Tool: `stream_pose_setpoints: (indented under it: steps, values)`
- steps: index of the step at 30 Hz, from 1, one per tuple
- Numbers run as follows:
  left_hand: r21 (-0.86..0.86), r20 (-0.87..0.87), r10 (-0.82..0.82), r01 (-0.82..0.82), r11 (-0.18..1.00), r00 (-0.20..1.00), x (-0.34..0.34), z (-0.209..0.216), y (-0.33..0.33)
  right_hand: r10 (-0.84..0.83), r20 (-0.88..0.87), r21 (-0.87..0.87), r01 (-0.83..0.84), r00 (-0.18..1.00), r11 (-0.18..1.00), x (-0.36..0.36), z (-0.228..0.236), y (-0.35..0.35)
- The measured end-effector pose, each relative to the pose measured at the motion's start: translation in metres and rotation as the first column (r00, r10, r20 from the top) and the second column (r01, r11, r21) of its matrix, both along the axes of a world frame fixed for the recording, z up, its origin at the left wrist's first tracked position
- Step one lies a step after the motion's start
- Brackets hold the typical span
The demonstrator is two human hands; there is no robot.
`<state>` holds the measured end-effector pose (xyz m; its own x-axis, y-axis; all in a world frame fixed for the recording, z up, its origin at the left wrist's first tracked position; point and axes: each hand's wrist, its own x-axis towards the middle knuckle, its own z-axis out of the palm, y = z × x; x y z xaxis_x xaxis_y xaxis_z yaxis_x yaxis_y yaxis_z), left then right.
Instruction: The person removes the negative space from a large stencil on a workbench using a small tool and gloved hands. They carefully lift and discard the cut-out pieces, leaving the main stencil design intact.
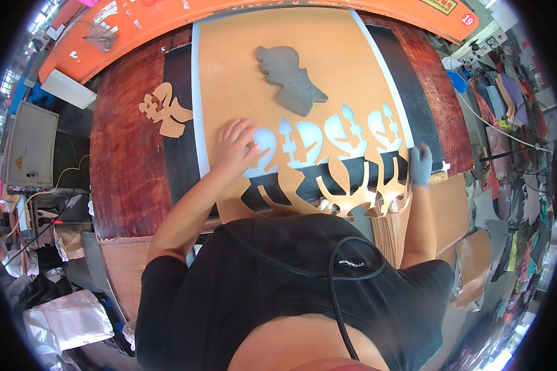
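A wide tan sheet [229, 68] with a white layer showing along its edges lies on a black board. Its near part is cut through with several shaped holes, leaving a lattice of tan strips [291, 185] that hangs toward me. My left hand [234, 148], bare, rests on the sheet beside the leftmost hole, fingers stretched out. At the sheet's right edge is my right hand [421, 167] in a grey glove, its fingers apart. A dark grey shaped block [288, 79], probably a cutting die, lies flat on the sheet beyond my hands. Tan cut-out pieces [172, 117] lie left of the sheet.
An orange machine beam [167, 28] spans the far side of the reddish-brown table [124, 148]. To the left stands a grey electrical cabinet [31, 145]. Hanging material scraps [507, 105] crowd the right. A clear plastic-wrapped bundle [68, 321] sits low at left.
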<state>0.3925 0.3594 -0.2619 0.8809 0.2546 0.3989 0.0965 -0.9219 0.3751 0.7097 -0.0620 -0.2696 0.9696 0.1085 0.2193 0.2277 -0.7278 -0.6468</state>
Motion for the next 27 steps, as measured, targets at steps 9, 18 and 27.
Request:
stream_pose_setpoints:
  steps: [9,18,27]
  values:
    - [-0.447,-0.266,0.335,-0.423,0.788,0.904,-0.134,-0.001,0.001,0.2,0.226,-0.278,-0.134,0.954,0.951,-0.022,-0.018,-0.034]
    - [-0.243,-0.1,0.3,-0.315,0.917,0.949,-0.156,-0.029,-0.037,0.051,0.283,-0.222,0.013,0.958,0.975,-0.034,-0.023,-0.039]
    - [-0.114,0.031,0.366,-0.361,0.926,0.93,-0.155,-0.045,-0.049,-0.084,0.345,0.057,0.069,0.935,0.996,-0.024,-0.03,-0.02]
